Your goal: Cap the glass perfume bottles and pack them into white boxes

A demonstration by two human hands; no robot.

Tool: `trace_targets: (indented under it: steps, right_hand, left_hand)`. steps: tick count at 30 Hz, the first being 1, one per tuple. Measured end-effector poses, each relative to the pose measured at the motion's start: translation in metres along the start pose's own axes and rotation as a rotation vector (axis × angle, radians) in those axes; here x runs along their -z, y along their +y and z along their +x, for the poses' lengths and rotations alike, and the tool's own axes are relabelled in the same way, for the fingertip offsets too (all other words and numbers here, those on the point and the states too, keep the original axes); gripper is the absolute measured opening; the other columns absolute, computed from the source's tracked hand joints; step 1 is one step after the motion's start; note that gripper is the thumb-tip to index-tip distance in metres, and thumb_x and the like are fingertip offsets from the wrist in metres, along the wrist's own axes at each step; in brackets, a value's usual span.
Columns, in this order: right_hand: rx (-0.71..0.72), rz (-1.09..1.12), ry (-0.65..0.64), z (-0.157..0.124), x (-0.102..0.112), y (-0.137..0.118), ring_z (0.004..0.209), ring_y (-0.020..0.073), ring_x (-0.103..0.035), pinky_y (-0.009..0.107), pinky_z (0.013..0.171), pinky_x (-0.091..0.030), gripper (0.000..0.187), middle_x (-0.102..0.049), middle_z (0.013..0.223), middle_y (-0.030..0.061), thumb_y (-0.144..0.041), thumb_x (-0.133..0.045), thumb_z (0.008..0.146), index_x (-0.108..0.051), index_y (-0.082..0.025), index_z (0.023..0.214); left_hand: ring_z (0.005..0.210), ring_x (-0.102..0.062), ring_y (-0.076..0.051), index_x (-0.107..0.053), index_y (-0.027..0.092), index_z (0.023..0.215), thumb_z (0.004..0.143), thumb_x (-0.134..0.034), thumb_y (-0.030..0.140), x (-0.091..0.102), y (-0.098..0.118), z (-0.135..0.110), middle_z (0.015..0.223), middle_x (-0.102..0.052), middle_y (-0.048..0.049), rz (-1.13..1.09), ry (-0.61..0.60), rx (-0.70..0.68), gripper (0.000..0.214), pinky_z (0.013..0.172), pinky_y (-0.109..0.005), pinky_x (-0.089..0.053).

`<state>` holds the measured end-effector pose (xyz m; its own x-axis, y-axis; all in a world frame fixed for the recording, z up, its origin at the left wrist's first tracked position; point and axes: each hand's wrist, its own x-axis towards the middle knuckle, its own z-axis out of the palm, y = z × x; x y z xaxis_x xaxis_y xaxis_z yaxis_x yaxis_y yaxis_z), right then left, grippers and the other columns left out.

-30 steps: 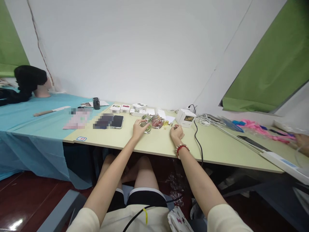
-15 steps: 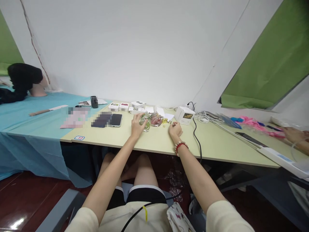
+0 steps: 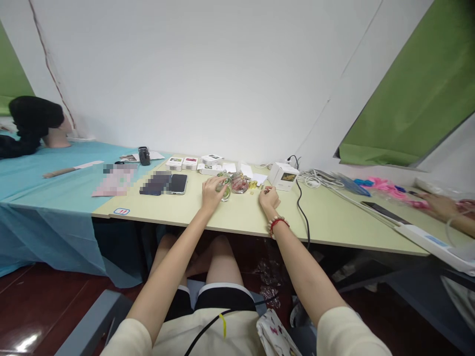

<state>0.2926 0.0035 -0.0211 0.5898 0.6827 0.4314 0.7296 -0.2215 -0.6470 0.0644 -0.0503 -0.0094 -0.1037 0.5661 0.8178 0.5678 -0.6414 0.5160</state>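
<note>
My left hand (image 3: 211,194) is curled around a small round clear glass container (image 3: 222,181) with green contents. Just below its fingertips, a second green-filled glass container (image 3: 226,194) sits on the table. To the right of these is a similar glass container (image 3: 239,184) with reddish-pink contents, and beside it stand several small yellow-gold pieces (image 3: 253,184). My right hand (image 3: 269,199) rests closed on the table, its fingers pinched together. What the right fingers hold is too small to make out. A white box (image 3: 283,176) with a picture on its side stands just behind that hand.
Small white boxes (image 3: 190,163) line the back, with a phone (image 3: 178,184) at left. A black cable (image 3: 303,212) hangs over the front edge. On the right lie a power strip (image 3: 434,247) and another person's hand (image 3: 440,206). A mannequin head (image 3: 57,133) stands far left.
My left fingers have shifted slightly over the green glass container. My right hand stays in place. At far right, the other person's hand has moved a little to the left.
</note>
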Motion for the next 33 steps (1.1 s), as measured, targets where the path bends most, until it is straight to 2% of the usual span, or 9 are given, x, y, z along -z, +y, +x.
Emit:
trace_targets:
  steps: [21, 24, 27, 30, 33]
  right_hand:
    - [0.013, 0.044, -0.009, -0.001, 0.000, 0.001, 0.091, 0.0218, -0.055, 0.035, 0.083, -0.033, 0.021, -0.062, 0.095, 0.0098, -0.023, -0.048, 0.081, -0.054, -0.017, 0.100]
    - [0.001, 0.086, 0.028, -0.002, 0.003, 0.000, 0.092, 0.0213, -0.055, 0.032, 0.081, -0.034, 0.025, -0.061, 0.098, 0.0104, -0.025, -0.044, 0.083, -0.052, -0.016, 0.105]
    - [-0.005, 0.146, 0.085, -0.004, 0.008, -0.002, 0.093, 0.0198, -0.055, 0.028, 0.077, -0.036, 0.033, -0.060, 0.103, 0.0128, -0.027, -0.034, 0.087, -0.047, -0.013, 0.114]
    - [0.039, 0.282, 0.114, -0.011, 0.015, -0.007, 0.090, 0.0186, -0.055, 0.026, 0.075, -0.038, 0.038, -0.060, 0.103, 0.0143, -0.030, -0.029, 0.089, -0.047, -0.010, 0.116]
    - [0.167, 0.384, 0.107, -0.024, 0.020, -0.017, 0.088, 0.0169, -0.055, 0.026, 0.078, -0.039, 0.038, -0.060, 0.103, 0.0124, -0.033, -0.028, 0.090, -0.050, -0.011, 0.113]
  left_hand:
    - [0.104, -0.055, -0.019, -0.059, 0.024, 0.099, 0.084, -0.048, 0.025, 0.000, -0.002, 0.002, 0.105, -0.064, -0.0029, -0.108, -0.070, 0.068, 0.018, 0.090, -0.035, -0.037]
    - [0.107, -0.053, -0.019, -0.055, 0.026, 0.109, 0.084, -0.049, 0.026, 0.001, 0.000, 0.001, 0.110, -0.062, -0.0038, -0.122, -0.064, 0.052, 0.026, 0.092, -0.035, -0.037]
    - [0.111, -0.051, -0.021, -0.043, 0.026, 0.124, 0.079, -0.057, 0.030, 0.001, 0.001, 0.000, 0.116, -0.058, -0.0061, -0.142, -0.043, 0.078, 0.046, 0.093, -0.036, -0.036]
    - [0.109, -0.052, -0.022, -0.042, 0.024, 0.124, 0.073, -0.063, 0.035, -0.002, -0.001, -0.001, 0.114, -0.058, -0.0082, -0.157, -0.050, 0.132, 0.057, 0.091, -0.036, -0.039]
    - [0.100, -0.057, -0.022, -0.050, 0.021, 0.113, 0.074, -0.061, 0.038, -0.008, -0.006, -0.002, 0.104, -0.062, -0.0077, -0.164, -0.111, 0.160, 0.043, 0.086, -0.035, -0.042]
